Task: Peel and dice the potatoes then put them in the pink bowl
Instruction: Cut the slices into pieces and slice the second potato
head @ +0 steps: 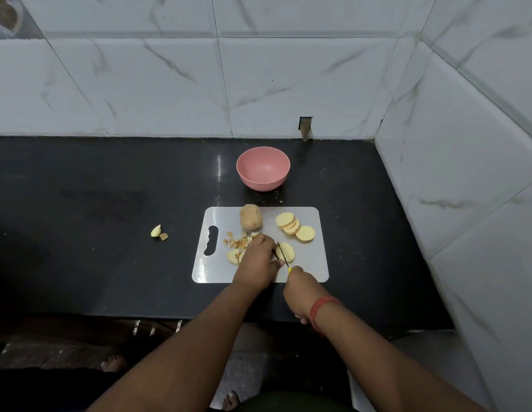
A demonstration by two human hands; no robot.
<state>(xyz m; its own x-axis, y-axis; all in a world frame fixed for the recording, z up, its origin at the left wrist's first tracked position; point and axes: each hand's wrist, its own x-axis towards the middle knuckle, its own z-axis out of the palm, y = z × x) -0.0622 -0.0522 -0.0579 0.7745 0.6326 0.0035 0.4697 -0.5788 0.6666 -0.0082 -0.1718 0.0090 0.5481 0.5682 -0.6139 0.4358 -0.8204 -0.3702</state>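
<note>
My left hand (259, 257) presses a potato slice (285, 251) flat on the board (312, 263); my right hand (300, 288) grips the knife (282, 253), blade running away from me across it. Bowl (263, 168) sits beyond both hands, whole potato (250, 216) between.

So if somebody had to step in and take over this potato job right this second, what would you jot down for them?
Left hand: pressing down on the potato slice being cut, on the cutting board.
Right hand: gripping the knife, blade on that slice.
On the board: one unpeeled potato at the back, a row of round slices to the right, a few diced bits by the left hand.
The pink bowl stands behind the board, empty.
Done: one potato sliced, dicing begun.
Left: dice the slices, peel and dice the whole potato, move everything into the bowl.
</note>
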